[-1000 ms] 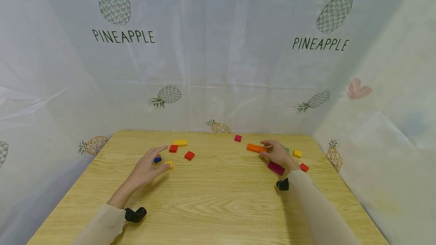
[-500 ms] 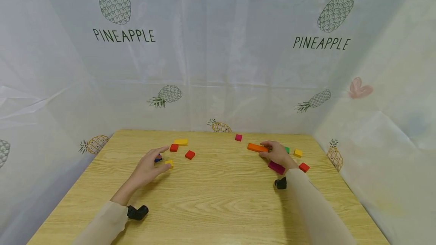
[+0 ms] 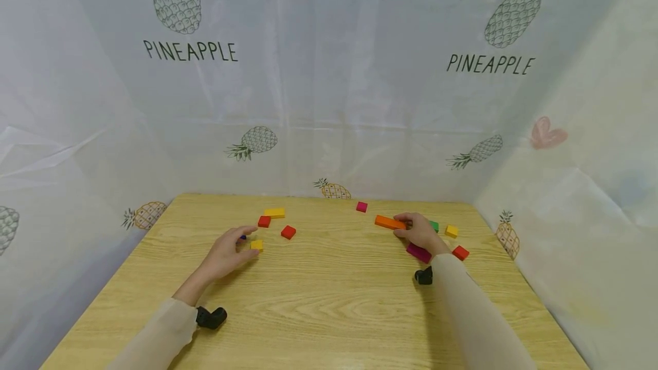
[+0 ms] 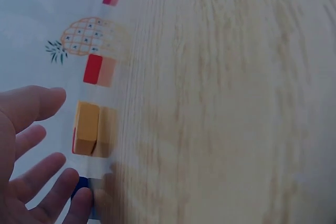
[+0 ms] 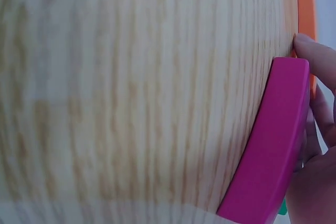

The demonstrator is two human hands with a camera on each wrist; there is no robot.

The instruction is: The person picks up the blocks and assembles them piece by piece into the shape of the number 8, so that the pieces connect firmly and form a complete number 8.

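Observation:
My left hand is spread over the left part of the table, thumb and fingers apart around a small yellow block. In the left wrist view a gap shows between the fingers and that yellow block. A blue block is mostly hidden behind the fingers. On the right, my right hand pinches the near end of a long orange block that lies on the table. The right wrist view has the thumb against the orange block. A long magenta block lies just under this hand.
Two red blocks, one nearer, and a longer yellow block lie beyond my left hand. A pink block is at the back. Right of my right hand are a green block, a yellow block and a red block.
My left hand has shifted slightly, covering more of the blue block and showing more of the small yellow one. The right hand stays at the orange block. The head view has tilted a little.

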